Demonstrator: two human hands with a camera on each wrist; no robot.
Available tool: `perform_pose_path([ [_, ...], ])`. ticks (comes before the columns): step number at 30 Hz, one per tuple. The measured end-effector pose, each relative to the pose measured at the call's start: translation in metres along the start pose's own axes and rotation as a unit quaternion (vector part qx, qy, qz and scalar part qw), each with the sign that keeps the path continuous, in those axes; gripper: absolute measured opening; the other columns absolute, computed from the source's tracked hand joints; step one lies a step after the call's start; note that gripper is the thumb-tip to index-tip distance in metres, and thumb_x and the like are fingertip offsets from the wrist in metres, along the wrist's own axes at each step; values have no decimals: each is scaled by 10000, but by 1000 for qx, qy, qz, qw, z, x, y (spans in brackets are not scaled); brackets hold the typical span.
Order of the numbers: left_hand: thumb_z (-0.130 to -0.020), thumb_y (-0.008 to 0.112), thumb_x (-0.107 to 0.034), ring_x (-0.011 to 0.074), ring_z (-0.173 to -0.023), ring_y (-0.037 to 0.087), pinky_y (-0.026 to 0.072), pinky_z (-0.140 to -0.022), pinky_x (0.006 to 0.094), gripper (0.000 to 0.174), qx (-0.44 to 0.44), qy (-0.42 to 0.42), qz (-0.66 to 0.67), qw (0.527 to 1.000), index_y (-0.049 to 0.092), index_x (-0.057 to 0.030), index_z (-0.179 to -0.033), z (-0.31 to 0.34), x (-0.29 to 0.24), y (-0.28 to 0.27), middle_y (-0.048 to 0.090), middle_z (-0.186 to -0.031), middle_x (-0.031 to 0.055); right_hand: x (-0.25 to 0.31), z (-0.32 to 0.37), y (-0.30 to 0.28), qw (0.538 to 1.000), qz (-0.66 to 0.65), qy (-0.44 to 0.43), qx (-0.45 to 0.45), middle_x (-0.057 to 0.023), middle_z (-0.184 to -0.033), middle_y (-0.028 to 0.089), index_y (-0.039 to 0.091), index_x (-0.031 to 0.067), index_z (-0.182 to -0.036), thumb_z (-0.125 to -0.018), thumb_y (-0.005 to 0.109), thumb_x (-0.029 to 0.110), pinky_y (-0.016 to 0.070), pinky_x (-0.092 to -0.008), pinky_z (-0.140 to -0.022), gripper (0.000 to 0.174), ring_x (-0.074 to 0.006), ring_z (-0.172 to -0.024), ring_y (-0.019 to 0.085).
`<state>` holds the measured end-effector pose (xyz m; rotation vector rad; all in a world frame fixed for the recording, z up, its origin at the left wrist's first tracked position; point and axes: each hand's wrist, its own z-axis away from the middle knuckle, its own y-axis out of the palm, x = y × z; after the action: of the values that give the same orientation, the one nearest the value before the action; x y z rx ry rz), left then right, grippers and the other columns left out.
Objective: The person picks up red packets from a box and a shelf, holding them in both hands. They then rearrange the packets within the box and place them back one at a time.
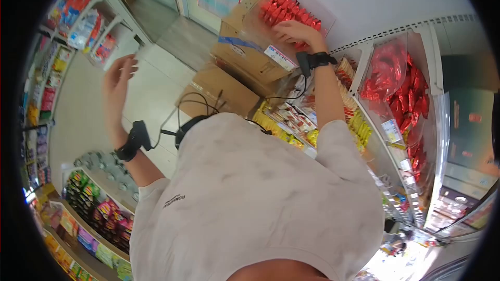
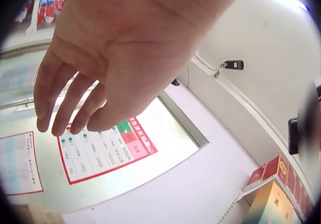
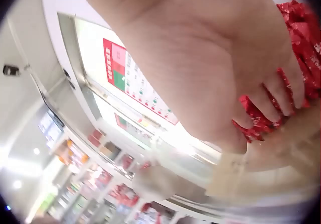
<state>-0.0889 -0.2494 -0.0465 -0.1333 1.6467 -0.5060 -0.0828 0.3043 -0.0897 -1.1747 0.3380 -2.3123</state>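
Note:
My right hand (image 1: 301, 32) reaches over red shiny wrapped packets (image 1: 284, 8) heaped in a clear plastic bin (image 1: 325, 20). In the right wrist view, more of the red packets (image 3: 304, 38) show beside the hand and through the gaps between its fingers (image 3: 271, 96). Those fingers are spread and bent slightly downward, with no packet gripped. Off to the left, my left hand (image 1: 117, 84) hangs in the air above the floor, holding nothing. Its fingers (image 2: 62, 108) droop loosely in the left wrist view.
Cardboard boxes (image 1: 245, 62) stand below the bin. Another clear bin of red packets (image 1: 411, 93) is on the right, with yellow snack packs (image 1: 359, 130) on lower shelves. Stocked shelves (image 1: 99, 203) line the left, beside the tiled floor (image 1: 164, 70).

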Motion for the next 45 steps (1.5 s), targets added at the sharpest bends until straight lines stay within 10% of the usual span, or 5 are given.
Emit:
perform_pose_path([
  [4, -1048, 552, -313, 184, -1059, 677, 510, -936, 319, 364, -56, -54, 32, 996, 667, -32, -1249, 28, 8, -16, 713, -1143, 83, -10, 8, -4, 968, 141, 200, -53, -115, -1158, 680, 650, -3, -1200, -982, 574, 463, 527, -312, -874, 520, -205, -1013, 668],
  [15, -1054, 541, -316, 211, -1078, 685, 523, -934, 319, 400, -110, -111, 5, 988, 643, -1, -1278, 60, 55, -51, 705, -1167, 127, 5, 142, 82, 957, 9, -184, -225, -120, -1152, 704, 613, 9, -1273, -1008, 594, 313, 480, -338, -967, 404, -219, -1045, 653],
  [22, -1053, 535, -404, 76, -598, 391, 294, -572, 272, 517, -232, -66, 56, 969, 453, -84, -655, 34, 8, -43, 435, -611, -9, 22, 240, 108, 924, -101, -128, -345, -52, -865, 670, 632, -20, -1004, -1039, 563, 244, 487, -271, -809, 275, -110, -845, 625],
  [39, -1057, 410, -312, 99, -573, 278, 231, -542, 282, 470, 149, 67, 136, 977, 386, -66, -657, -76, 5, 113, 330, -620, -4, -3, 447, 244, 700, -156, 52, -695, -38, -715, 588, 558, -11, -806, -1027, 554, 199, 441, -252, -664, 305, -108, -688, 552],
  [45, -1004, 237, -724, 74, -549, 301, 206, -487, 246, 739, 197, 110, 254, 940, 406, -82, -681, -45, -19, 121, 329, -612, -27, -52, 463, 226, 698, -220, -53, -680, -26, -683, 557, 560, 7, -800, -1022, 326, 644, 410, -267, -618, 714, -116, -638, 513],
])
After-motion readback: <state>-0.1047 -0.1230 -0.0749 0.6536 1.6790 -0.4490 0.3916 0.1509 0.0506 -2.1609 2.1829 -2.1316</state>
